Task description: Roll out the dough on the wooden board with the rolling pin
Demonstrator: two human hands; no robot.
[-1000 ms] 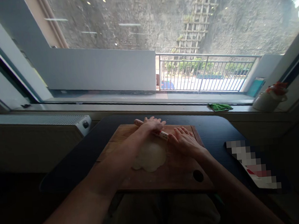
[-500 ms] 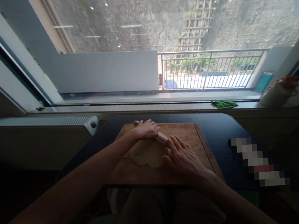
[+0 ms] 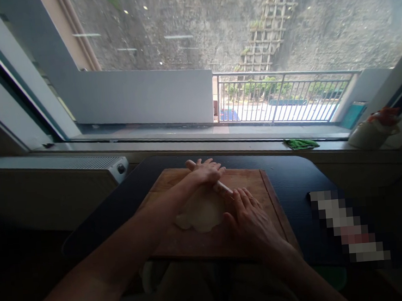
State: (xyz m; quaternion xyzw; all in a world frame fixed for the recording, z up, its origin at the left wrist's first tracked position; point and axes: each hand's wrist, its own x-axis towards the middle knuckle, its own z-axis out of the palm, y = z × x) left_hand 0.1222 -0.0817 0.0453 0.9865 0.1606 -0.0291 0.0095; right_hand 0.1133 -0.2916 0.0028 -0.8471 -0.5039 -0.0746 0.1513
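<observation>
A flattened piece of pale dough [image 3: 204, 211] lies on a wooden board [image 3: 259, 187]. Across the dough's far side, slanting from back left to front right, is a rolling pin [image 3: 224, 189]. My left hand [image 3: 207, 171] rests on the pin's far part, palm down with the fingers spread. Near the pin's right end, my right hand [image 3: 249, 211] lies palm down, its fingers stretched out over the end and its thumb apart. The hands cover parts of the pin, and my left forearm hides some of the dough.
The board sits on a dark table [image 3: 290, 176]. A blurred-out object [image 3: 348, 227] lies at the table's right. On the windowsill are a green cloth [image 3: 301, 144] and a pale jug [image 3: 371, 132]. A white radiator [image 3: 50, 181] stands at the left.
Both hands have shifted a little to the right along with the rolling pin. My left forearm now covers more of the dough's left side. The view has tilted slightly.
</observation>
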